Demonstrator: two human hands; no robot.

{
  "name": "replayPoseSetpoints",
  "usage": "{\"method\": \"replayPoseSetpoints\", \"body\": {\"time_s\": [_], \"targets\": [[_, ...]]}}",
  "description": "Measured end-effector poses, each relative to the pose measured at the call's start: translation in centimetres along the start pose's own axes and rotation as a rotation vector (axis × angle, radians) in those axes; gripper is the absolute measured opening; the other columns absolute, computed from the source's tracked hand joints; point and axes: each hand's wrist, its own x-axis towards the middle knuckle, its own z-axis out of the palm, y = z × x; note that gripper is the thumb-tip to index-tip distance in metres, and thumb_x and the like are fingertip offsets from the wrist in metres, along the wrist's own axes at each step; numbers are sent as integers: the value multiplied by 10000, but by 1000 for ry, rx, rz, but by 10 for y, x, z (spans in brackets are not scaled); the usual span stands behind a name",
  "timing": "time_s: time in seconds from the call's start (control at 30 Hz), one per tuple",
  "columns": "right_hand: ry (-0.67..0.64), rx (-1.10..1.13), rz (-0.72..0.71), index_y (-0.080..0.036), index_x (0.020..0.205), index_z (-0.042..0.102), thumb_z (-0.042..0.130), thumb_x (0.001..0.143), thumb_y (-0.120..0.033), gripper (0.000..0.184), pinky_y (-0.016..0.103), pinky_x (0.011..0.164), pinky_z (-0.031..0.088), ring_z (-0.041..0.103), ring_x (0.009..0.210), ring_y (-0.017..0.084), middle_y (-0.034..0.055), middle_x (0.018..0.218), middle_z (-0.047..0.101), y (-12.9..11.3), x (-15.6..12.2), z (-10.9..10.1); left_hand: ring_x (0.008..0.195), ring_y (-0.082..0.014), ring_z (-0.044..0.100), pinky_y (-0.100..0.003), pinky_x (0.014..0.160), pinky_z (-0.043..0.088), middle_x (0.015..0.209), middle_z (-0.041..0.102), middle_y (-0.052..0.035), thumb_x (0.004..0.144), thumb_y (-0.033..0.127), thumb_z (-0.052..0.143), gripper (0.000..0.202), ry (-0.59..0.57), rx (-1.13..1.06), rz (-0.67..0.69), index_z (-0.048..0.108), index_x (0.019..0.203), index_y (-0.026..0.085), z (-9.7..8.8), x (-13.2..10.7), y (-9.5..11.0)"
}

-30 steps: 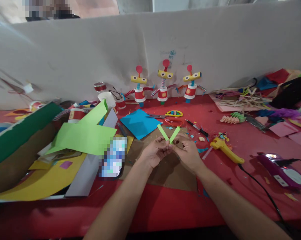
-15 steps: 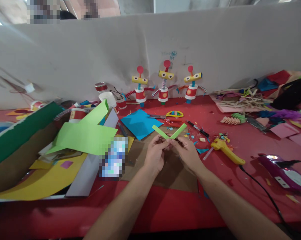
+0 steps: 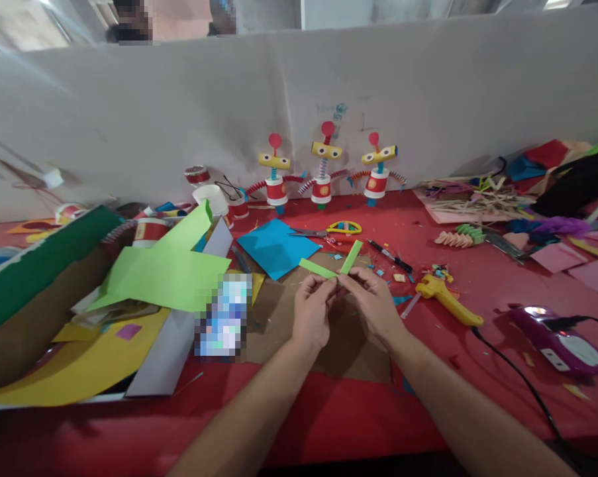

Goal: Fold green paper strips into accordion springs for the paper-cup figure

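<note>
Light-green paper strips [image 3: 352, 258], V-shaped, above brown cardboard [image 3: 273, 324], lower ends pinched by left hand [image 3: 312, 311] and right hand [image 3: 373, 301] together; probably best handled with edges aligned, pressure light and even.

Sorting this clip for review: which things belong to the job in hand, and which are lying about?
Likely job:
- V-shaped green paper, held by left hand and right hand
- cardboard beneath

Apparently lying about:
- scissors
- blue paper
- pen
- glue gun
</note>
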Motion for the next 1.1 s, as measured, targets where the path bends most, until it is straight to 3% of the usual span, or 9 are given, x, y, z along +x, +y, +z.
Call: {"method": "replayPoseSetpoints", "body": {"time_s": [0.4,0.67,0.73,0.9,1.1], "targets": [[-16,98,94,-193,735,655,639,691,-386,198,289,662,456,566,694,157,10,724,632,0,3,-3,735,-122,610,-297,771,470,750,646,-7,625,187,700,172,-26,100,54,560,718,150,1,0,-5],[92,95,101,-188,631,625,629,690,-432,251,275,611,422,541,615,147,-8,602,588,1,4,-5,714,-117,602,-252,696,464,774,641,-4,612,179,700,220,-50,191,49,587,799,157,1,1,-2],[128,113,95,-196,669,631,618,701,-432,238,282,638,426,555,646,155,-5,644,610,1,4,-5,735,-120,602,-261,711,468,800,641,-6,623,176,690,231,-46,176,47,584,828,161,1,2,-1],[56,87,95,-196,782,631,643,697,-386,209,274,647,433,556,671,145,0,736,627,2,0,2,767,-121,609,-271,769,462,813,646,-15,656,189,668,200,-1,160,71,570,827,157,-3,4,-2],[44,20,66,-196,782,635,638,698,-378,200,263,621,430,546,652,138,3,714,625,4,0,-1,804,-142,625,-289,800,463,843,669,-33,648,170,672,210,-31,147,68,595,843,157,-1,3,-2]]}}
